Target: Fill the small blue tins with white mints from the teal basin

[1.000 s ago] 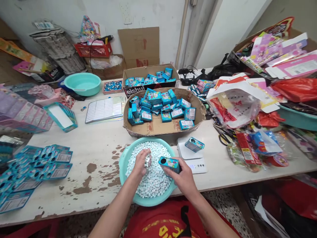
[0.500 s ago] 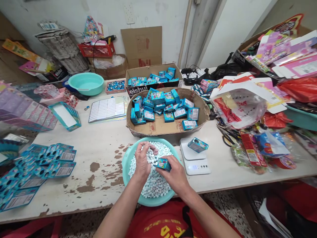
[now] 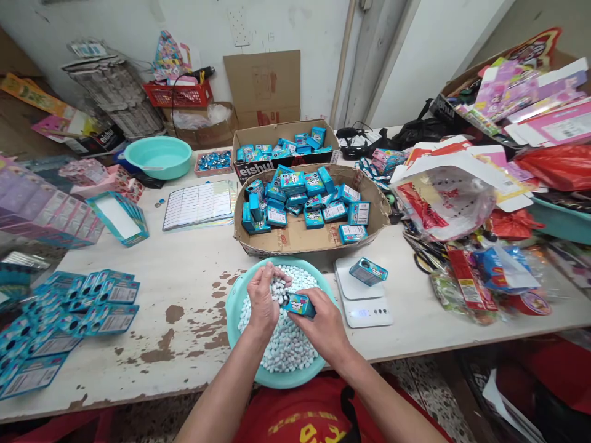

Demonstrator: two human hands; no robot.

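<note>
Over a turquoise basin (image 3: pixel 231 332) full of small pale candies (image 3: pixel 290 344), my left hand (image 3: pixel 264 301) is cupped around a heap of those candies. My right hand (image 3: pixel 321 323) grips a small blue candy box (image 3: pixel 300 304), tilted so that its end with the round hole meets the candies in my left palm. Just right of the basin is a white digital scale (image 3: pixel 364 311), its display lit. Another blue box (image 3: pixel 368 271) lies on the scale's plate, with a round hole showing in its end.
Behind the basin, a cut-down cardboard box (image 3: pixel 309 241) and a second carton (image 3: pixel 240 166) hold blue boxes. Rows of blue boxes with open holes (image 3: pixel 101 307) stand at left. A label sheet (image 3: pixel 198 206), scissors (image 3: pixel 422 261) and piled wrappers (image 3: pixel 489 277) lie on the table.
My right hand has tipped the candy box and brought its holed end slightly left, against the candies in my left hand. The view has shifted slightly.
</note>
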